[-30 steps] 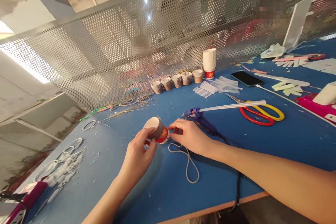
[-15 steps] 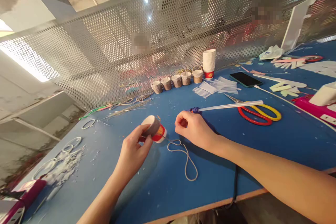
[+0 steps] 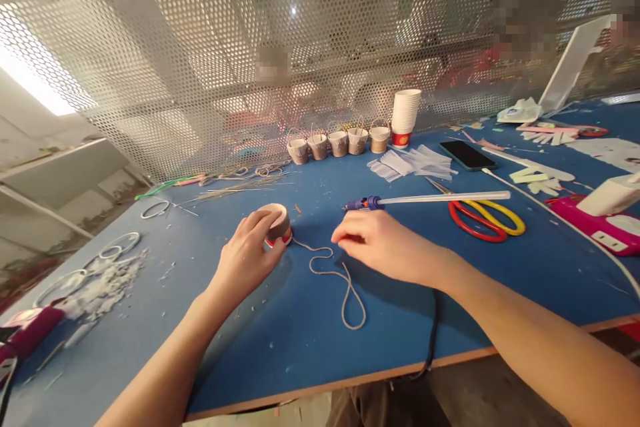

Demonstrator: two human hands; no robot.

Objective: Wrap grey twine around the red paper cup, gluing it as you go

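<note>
My left hand (image 3: pixel 245 259) is closed round a small twine-wrapped paper cup (image 3: pixel 278 223) with a red band, which stands on the blue table (image 3: pixel 280 340). A loose length of twine (image 3: pixel 330 273) runs from the cup and loops toward the front edge. My right hand (image 3: pixel 383 250) lies with curled fingers over the handle of a blue glue gun (image 3: pixel 361 203). Only the gun's nozzle and its long white glue stick (image 3: pixel 443 198) show beyond the hand. The black cable (image 3: pixel 433 330) leaves from under my wrist and drops over the table edge.
Red and yellow scissors (image 3: pixel 483 219) lie right of the gun. Several small wrapped cups (image 3: pixel 338 143), a stack of white cups (image 3: pixel 404 117), plastic sleeves (image 3: pixel 413 161) and a phone (image 3: pixel 466 154) sit by the perforated screen (image 3: pixel 210 67). Wire rings (image 3: pixel 117 247) and scraps lie left; a pink device (image 3: pixel 597 223) right.
My left hand has lowered the cup from the air onto the table. My right hand has let go of the twine end and settled over the glue gun.
</note>
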